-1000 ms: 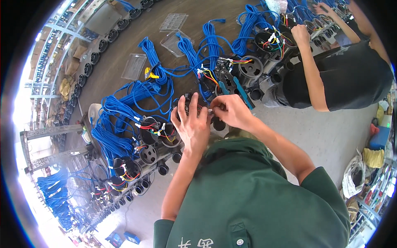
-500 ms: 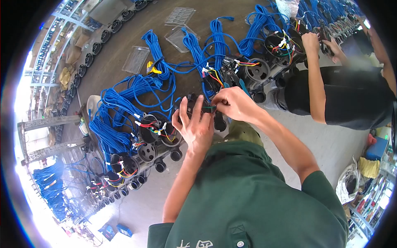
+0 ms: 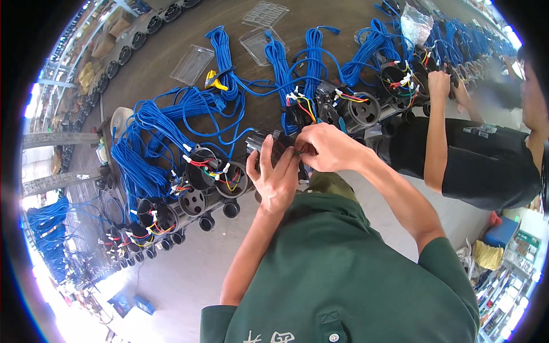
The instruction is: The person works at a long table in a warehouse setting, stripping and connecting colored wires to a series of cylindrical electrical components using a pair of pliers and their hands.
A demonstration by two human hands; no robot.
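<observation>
My left hand (image 3: 275,182) has its fingers spread over a black cylindrical housing (image 3: 258,142), holding it against the bench edge. Its forefinger reaches to the fingertips of my right hand (image 3: 331,147). These are pinched on a thin green wire (image 3: 298,152) at the housing's right side; most of the wire is hidden. Just beyond my right hand lie wire strippers (image 3: 327,106) with dark jaws and teal handles. Next to them, coloured wires with white connectors (image 3: 298,97) stick up. To the left of my left hand is an open black housing (image 3: 233,178) with coloured wires.
Bundled blue cables (image 3: 220,57) lie across the dark bench (image 3: 154,66). Clear plastic trays (image 3: 191,64) and a yellow-and-black piece (image 3: 215,80) are among them. More housings (image 3: 191,201) line the bench edge. At right, a co-worker in black (image 3: 474,154) reaches to the bench.
The view has shifted slightly, so the bench items sit differently in the picture. More of the black housing shows beyond my left fingers. My right hand keeps its pinch beside it.
</observation>
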